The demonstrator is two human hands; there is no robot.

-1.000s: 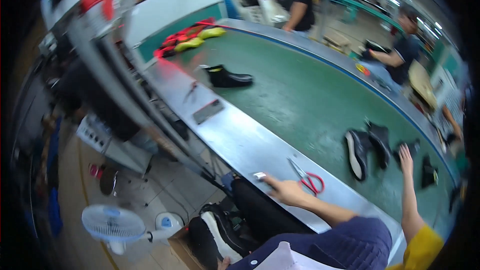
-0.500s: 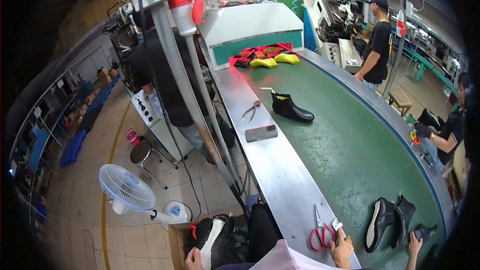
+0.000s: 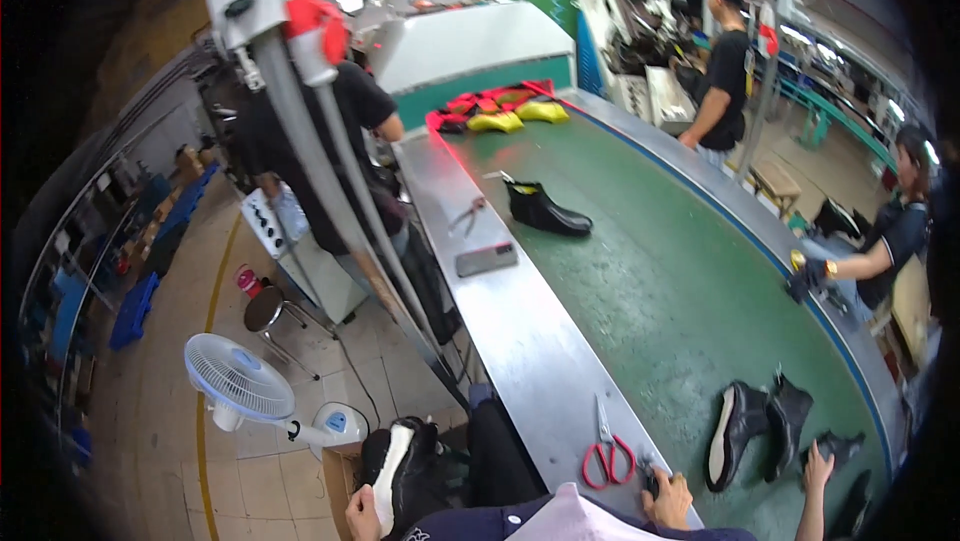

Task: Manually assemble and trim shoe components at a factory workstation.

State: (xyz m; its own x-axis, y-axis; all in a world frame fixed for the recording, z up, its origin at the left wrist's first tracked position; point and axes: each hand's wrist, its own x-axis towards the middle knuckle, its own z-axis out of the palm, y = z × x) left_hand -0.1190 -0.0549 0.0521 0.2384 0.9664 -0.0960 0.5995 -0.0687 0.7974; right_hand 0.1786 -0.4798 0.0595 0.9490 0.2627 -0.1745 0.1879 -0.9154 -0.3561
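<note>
At the lower edge, my left hand (image 3: 364, 513) grips a black shoe (image 3: 398, 476) with a pale sole, held over a cardboard box (image 3: 338, 481). My right hand (image 3: 668, 501) rests on the metal ledge (image 3: 520, 331) with its fingers curled round a small dark object (image 3: 650, 477), too small and partly covered to name. Just left of it lie red-handled scissors (image 3: 607, 456), blades pointing away from me. On the green belt to the right are a black boot (image 3: 735, 436) with a pale sole edge and another black boot (image 3: 787, 426).
Another person's hand (image 3: 818, 466) touches a black shoe piece (image 3: 838, 446) at lower right. Along the ledge lie a phone (image 3: 486, 259) and pincers (image 3: 468, 214). A black ankle boot (image 3: 545, 211) and yellow shoe lasts (image 3: 497, 123) sit farther up the belt. A fan (image 3: 238, 378) stands left.
The whole view has shifted, so most things appear farther left. My right hand's fingers have curled round the small dark object; the white tag beside them no longer shows. My left hand keeps the shoe.
</note>
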